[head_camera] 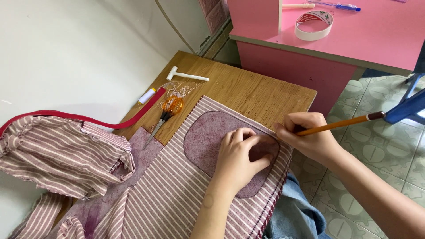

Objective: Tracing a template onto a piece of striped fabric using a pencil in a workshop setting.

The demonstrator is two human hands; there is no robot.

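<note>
My left hand (pixel 241 159) presses flat, fingers loose, on the rounded mauve patch (pixel 208 144) lying on the striped cloth (pixel 177 194) over the wooden bench (pixel 252 93). My right hand (pixel 307 135) has its grip closed around a pencil (pixel 341 125) at the patch's edge, with scissors (pixel 166 114) well apart to the left.

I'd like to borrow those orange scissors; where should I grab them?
Take the scissors by the orange finger loops, coming from the far side of the wooden board. The loops lie toward the white thread tangle, while the closed blades point down toward the striped cloth.

The pencil (pixel 338 124) tip is hidden behind the right hand's fingers (pixel 295 125).
</note>
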